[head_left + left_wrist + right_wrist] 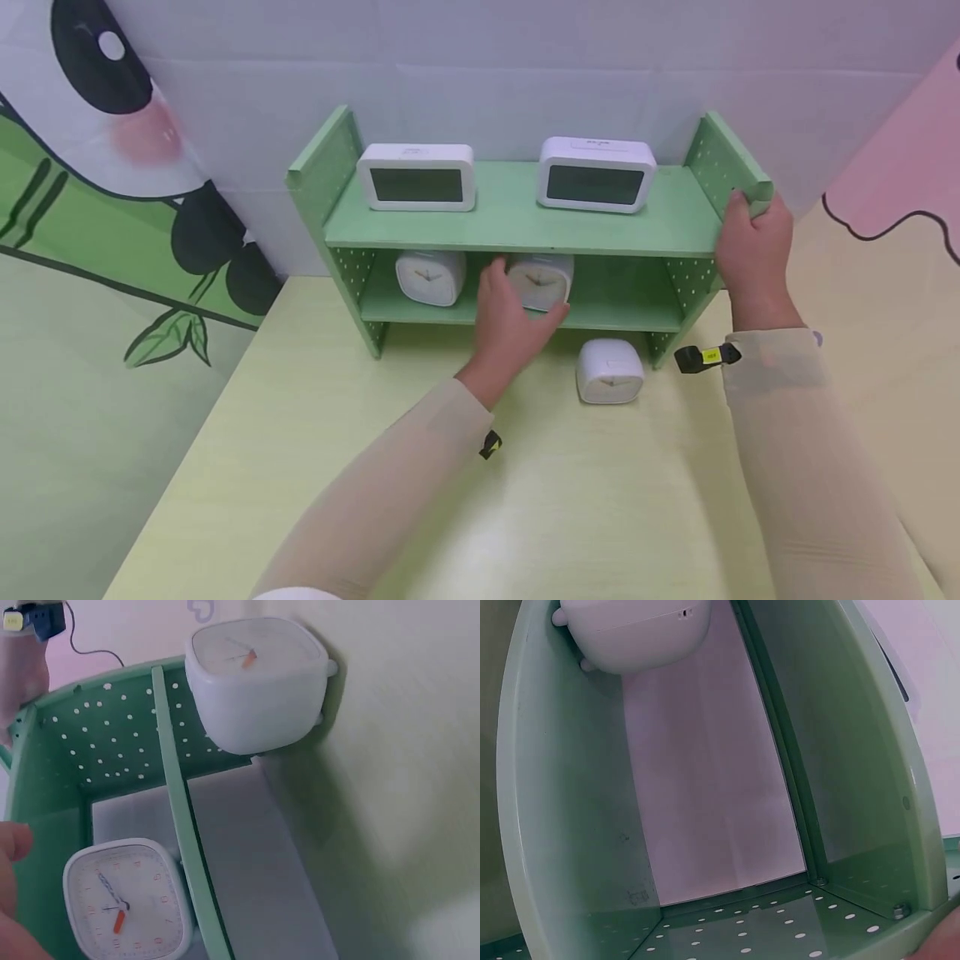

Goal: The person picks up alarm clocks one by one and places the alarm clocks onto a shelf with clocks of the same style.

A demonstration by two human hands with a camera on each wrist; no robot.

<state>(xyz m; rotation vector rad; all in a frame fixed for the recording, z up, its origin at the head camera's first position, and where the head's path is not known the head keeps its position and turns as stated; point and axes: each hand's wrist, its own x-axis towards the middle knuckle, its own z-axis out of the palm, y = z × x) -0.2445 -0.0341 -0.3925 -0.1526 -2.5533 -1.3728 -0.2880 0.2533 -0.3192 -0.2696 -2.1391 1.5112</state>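
Observation:
A green two-tier shelf [510, 232] stands on the table. My right hand [757, 258] grips the front edge of its right side panel, thumb on the inner face. On the lower tier sits a rounded white analog clock [553, 271], with my left hand [510, 329] spread in front of it. The fingers are at its left side and the thumb is by its lower right corner. In the left wrist view, the fingers [11, 900] appear beside this clock's dial [127, 900], with a gap between. A matching clock [427, 279] sits further left on the same tier.
Two white digital clocks, one left [416, 177] and one right [596, 175], stand on the top tier. Another rounded analog clock [610, 371] rests on the pale table [300, 467], before the shelf's right leg. A printed cloth [510, 92] hangs close behind.

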